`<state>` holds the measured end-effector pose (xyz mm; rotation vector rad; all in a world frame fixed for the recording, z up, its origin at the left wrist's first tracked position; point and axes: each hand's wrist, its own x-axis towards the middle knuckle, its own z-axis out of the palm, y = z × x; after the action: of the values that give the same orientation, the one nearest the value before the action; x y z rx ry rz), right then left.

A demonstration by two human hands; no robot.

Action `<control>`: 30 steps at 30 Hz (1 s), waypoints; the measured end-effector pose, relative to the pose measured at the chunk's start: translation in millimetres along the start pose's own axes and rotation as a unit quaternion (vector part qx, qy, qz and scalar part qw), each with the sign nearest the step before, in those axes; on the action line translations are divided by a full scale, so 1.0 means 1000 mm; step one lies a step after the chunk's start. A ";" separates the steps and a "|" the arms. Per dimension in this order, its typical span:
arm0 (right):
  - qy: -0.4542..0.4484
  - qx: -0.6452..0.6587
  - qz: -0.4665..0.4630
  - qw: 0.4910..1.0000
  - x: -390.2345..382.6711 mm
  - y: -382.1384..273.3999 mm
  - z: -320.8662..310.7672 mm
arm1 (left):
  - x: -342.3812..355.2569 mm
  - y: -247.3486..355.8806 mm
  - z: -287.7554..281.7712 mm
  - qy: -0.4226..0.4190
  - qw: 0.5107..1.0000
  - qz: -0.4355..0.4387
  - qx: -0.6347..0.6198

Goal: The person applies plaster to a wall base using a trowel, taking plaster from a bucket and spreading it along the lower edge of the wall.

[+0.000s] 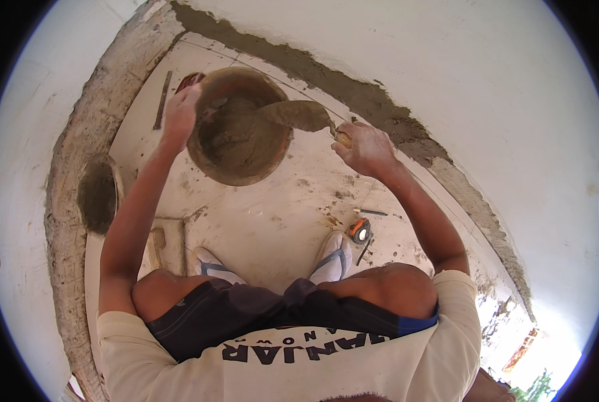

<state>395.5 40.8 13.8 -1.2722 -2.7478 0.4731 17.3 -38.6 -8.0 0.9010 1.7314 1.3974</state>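
My right hand is closed round the wooden handle of a trowel. The trowel's broad blade, coated in grey mortar, reaches left over the rim of a round bucket. Wet grey mortar lies inside the bucket. At the bucket's left rim, my left hand is closed with its fingers on the edge. A red object shows partly behind that hand; its kind is hidden.
A second bucket stands by the left wall. A tape measure and a pencil-like stick lie near my right foot. One narrow bar lies left of the bucket. Fresh mortar runs along the right wall's base.
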 end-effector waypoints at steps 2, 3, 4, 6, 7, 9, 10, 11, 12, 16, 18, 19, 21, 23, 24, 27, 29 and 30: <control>-0.029 -0.047 -0.050 0.997 0.015 -0.016 0.000 | 0.002 -0.004 0.014 -0.006 0.995 0.074 0.071; -0.042 -0.072 -0.073 0.994 0.023 -0.023 -0.002 | -0.002 0.000 0.025 -0.003 0.991 0.078 0.105; -0.033 -0.094 -0.088 0.991 0.030 -0.032 -0.003 | -0.007 0.004 0.034 -0.001 0.987 0.084 0.137; -0.066 -0.133 -0.093 0.985 0.046 -0.043 0.006 | -0.016 0.010 0.044 -0.012 0.977 0.101 0.189; -0.080 -0.153 -0.095 0.980 0.051 -0.050 0.010 | -0.019 0.014 0.046 -0.018 0.970 0.113 0.215; -0.096 -0.148 -0.102 0.979 0.052 -0.058 0.023 | -0.028 0.020 0.054 -0.007 0.973 0.108 0.206; -0.103 -0.147 -0.104 0.978 0.051 -0.059 0.028 | -0.030 0.023 0.056 -0.003 0.974 0.106 0.201; -0.133 -0.129 -0.085 0.979 0.051 -0.058 0.031 | -0.029 0.023 0.056 0.000 0.975 0.114 0.191; -0.163 -0.111 -0.065 0.978 0.050 -0.059 0.032 | -0.029 0.022 0.056 0.003 0.976 0.121 0.182; -0.219 0.004 0.016 0.976 0.042 -0.061 0.043 | -0.026 0.022 0.047 -0.019 0.970 0.105 0.217; -0.242 0.055 0.015 0.969 0.037 -0.055 0.047 | -0.023 0.017 0.051 0.002 0.974 0.130 0.184; -0.254 0.081 0.013 0.964 0.035 -0.052 0.049 | -0.022 0.015 0.052 0.014 0.976 0.141 0.168; -0.250 0.137 0.016 0.958 0.031 -0.044 0.047 | -0.019 0.014 0.049 0.011 0.979 0.120 0.164; -0.237 0.139 0.023 0.961 0.029 -0.040 0.046 | -0.018 0.013 0.046 0.017 0.981 0.115 0.155; -0.222 0.114 0.028 0.968 0.028 -0.040 0.044 | -0.017 0.011 0.045 0.024 0.981 0.122 0.149; -0.216 0.136 0.037 0.966 0.024 -0.030 0.039 | -0.012 0.006 0.038 0.029 0.982 0.093 0.163; -0.208 0.164 0.039 0.963 0.021 -0.029 0.041 | -0.009 0.001 0.031 0.030 0.983 0.090 0.156; -0.195 0.168 0.041 0.965 0.019 -0.029 0.042 | -0.007 -0.002 0.029 0.033 0.984 0.106 0.139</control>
<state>353.7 27.0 -17.7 -1.3214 -2.7379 1.2600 45.5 -30.8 -14.0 1.2335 1.9602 1.3508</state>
